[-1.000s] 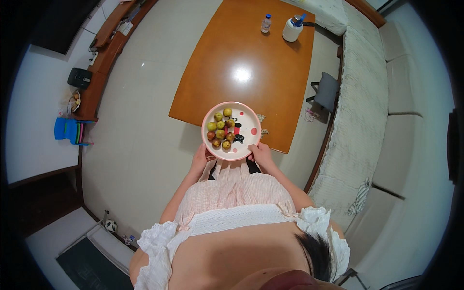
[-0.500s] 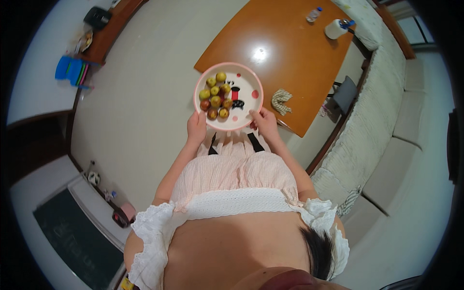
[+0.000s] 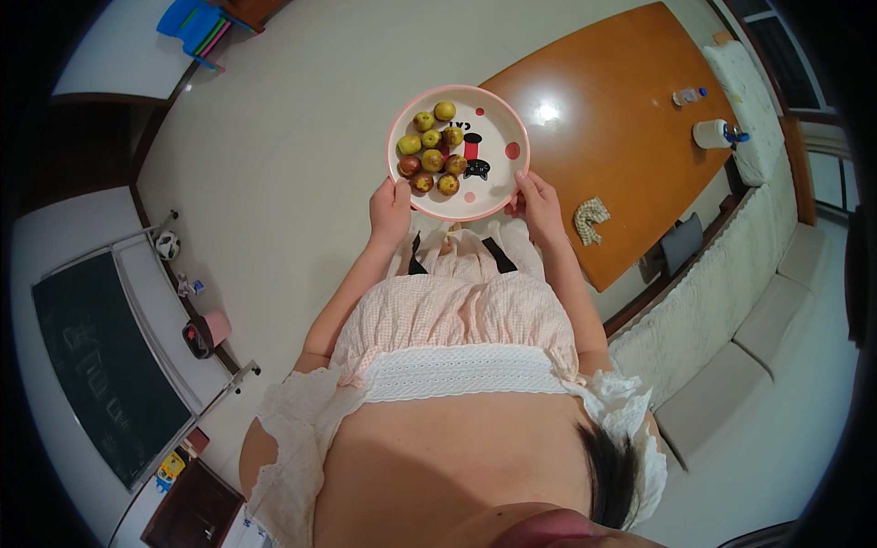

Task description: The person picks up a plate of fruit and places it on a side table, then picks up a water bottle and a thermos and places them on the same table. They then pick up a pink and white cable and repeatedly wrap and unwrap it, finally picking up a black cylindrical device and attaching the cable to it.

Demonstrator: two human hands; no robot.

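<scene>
A round white plate (image 3: pixel 493 187) with a pink rim, red dots and a black cat picture is held out in front of me with both hands. On its left half lie several small round fruits (image 3: pixel 432 161), green-yellow to reddish brown, which look like jujubes. My left hand (image 3: pixel 391 210) is closed on the plate's lower left edge, thumb up on the rim. My right hand (image 3: pixel 539 205) grips the lower right edge, its thumb on the rim and the other fingers partly hidden beneath.
To the right stands a wooden table (image 3: pixel 621 119) bearing a crumpled checked cloth (image 3: pixel 590 221), a plastic bottle (image 3: pixel 690 96) and a white jug-like container (image 3: pixel 713 134). A long covered sofa (image 3: pixel 708 283) runs beyond it. At left are a chalkboard (image 3: pixel 110 365), a ball (image 3: pixel 168 245) and blue stacked chairs (image 3: pixel 192 27).
The plate, still in both hands, sits slightly higher and further right in view. My view has turned left: the table has shifted right, and more of the chalkboard shows.
</scene>
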